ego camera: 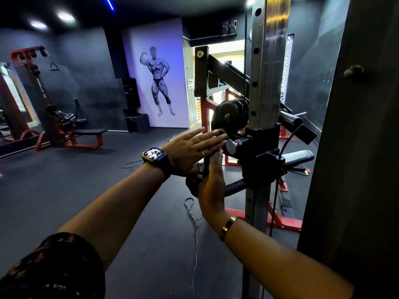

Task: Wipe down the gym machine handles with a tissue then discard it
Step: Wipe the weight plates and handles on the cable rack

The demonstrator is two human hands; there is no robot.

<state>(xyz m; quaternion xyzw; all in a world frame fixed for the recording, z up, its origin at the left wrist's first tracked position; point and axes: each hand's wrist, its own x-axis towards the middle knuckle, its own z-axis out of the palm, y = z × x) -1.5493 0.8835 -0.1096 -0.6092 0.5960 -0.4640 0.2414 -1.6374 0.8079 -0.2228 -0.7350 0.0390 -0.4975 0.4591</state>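
The dark handle hangs just left of the perforated steel upright, its strap sandwiched between two flat palms. The left hand lies across with fingers straight. The right hand stands upright, fingers straight too — neither curls. A pale grey scrap, seemingly the tissue, peeks out at the right fingertips, below the black pulley and chrome knob.

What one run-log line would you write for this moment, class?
step: handle wipe | left hand: fingers straight, pressed on black handle | right hand: fingers straight, pressed opposite | tissue: cannot tell
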